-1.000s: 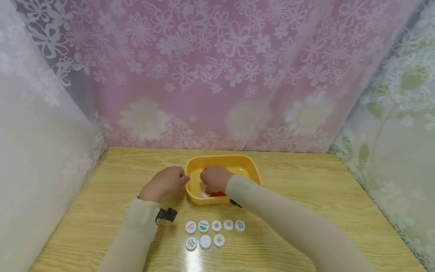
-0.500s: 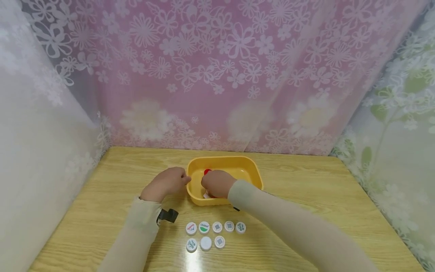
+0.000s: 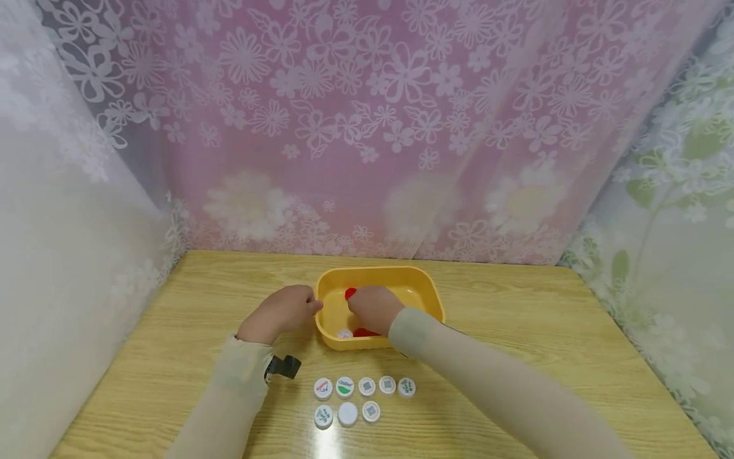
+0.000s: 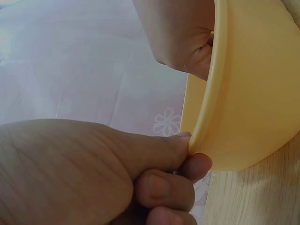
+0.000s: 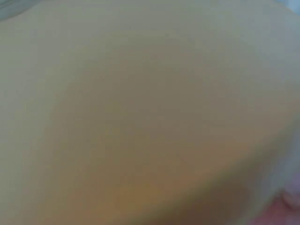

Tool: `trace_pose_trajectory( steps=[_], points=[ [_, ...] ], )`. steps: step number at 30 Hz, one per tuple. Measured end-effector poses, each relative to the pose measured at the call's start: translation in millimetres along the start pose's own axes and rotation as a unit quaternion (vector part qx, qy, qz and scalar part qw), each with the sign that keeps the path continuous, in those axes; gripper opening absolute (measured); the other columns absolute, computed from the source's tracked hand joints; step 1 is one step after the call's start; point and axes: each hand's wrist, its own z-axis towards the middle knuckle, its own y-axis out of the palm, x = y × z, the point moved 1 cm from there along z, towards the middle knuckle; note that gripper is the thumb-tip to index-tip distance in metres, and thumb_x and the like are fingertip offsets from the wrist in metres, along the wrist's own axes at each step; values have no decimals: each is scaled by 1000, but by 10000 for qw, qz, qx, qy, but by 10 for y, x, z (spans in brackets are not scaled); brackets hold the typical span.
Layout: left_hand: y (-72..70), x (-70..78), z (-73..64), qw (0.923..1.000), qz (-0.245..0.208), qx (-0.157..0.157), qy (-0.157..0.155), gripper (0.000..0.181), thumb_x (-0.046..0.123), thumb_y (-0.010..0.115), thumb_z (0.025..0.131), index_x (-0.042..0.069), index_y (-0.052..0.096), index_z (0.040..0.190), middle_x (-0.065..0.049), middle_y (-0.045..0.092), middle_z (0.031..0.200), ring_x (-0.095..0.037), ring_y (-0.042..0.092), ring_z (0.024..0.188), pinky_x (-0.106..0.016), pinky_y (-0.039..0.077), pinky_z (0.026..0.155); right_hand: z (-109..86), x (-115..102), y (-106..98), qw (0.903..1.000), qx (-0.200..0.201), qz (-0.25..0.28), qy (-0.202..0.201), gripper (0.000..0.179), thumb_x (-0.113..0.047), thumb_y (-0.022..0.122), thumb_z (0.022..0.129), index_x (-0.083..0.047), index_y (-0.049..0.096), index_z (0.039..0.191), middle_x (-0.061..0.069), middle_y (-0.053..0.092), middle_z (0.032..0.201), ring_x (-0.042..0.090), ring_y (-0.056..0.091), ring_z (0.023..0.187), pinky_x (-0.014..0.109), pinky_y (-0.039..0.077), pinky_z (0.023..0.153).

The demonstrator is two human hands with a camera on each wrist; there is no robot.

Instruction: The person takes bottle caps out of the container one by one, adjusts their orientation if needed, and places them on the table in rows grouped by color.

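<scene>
A yellow plastic bin [image 3: 421, 290] stands on the wooden table. My left hand [image 3: 282, 313] pinches its left rim; the left wrist view shows the thumb [image 4: 159, 150] and index finger on that rim. Inside the bin, my right hand [image 3: 376, 308] points down, its fingertips hidden beneath it. A white bottle cap [image 3: 345, 334] lies flat in the near left corner, and red caps [image 3: 364, 332] show beside it. Another red piece [image 3: 350, 292] shows just beyond the right hand. A blurred tan surface fills most of the right wrist view.
In front of the bin, several white bottle caps lie in two rows, among them a plain one [image 3: 347, 414] and a green-printed one [image 3: 345, 386]. Floral curtains [image 3: 367, 127] hang behind and along both sides of the table [image 3: 504, 287].
My right hand has shifted slightly right within the bin. The white cap that was tilted by its fingers now lies flat, away from them. My left hand stays at the rim.
</scene>
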Motion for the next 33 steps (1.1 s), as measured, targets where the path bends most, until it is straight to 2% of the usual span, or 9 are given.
trace_pose_trajectory(
  steps=[8,11,16,22,33],
  points=[
    [-26,44,-39,10000,9,-38,-7,27,27,58,107,9,58,87,-4,47,75,-19,46,67,-30,37,62,-45,4,-47,9996,-77,-276,-42,14,-30,76,96,-17,76,102,-1,72,90,19,59,76,30,57,91],
    [-20,39,-48,10000,10,-38,-2,27,28,58,107,9,58,87,-4,47,75,-19,46,68,-30,37,63,-47,4,-39,9988,-83,-448,-176,12,-29,74,98,-17,77,101,-1,72,88,19,59,74,28,57,88],
    [-4,19,-45,10000,35,-22,53,27,28,57,107,9,58,88,-5,48,75,-20,47,68,-31,37,63,-61,4,-15,9982,-11,-561,-228,11,-25,72,99,-18,74,91,-3,65,76,19,56,70,26,55,79],
    [5,2,-29,10000,50,-34,62,27,28,57,107,9,58,88,-4,48,75,-19,46,68,-31,37,63,-109,1,11,9962,90,-789,-345,9,-24,74,98,-19,74,90,-3,65,75,18,56,70,25,55,80],
    [-2,15,-30,10000,-3,-62,12,26,28,57,107,9,59,89,-4,48,75,-19,47,68,-30,38,63,-118,97,110,9977,228,-352,-533,14,-24,73,99,-18,73,86,-5,63,77,17,55,71,25,54,82]
  ],
)
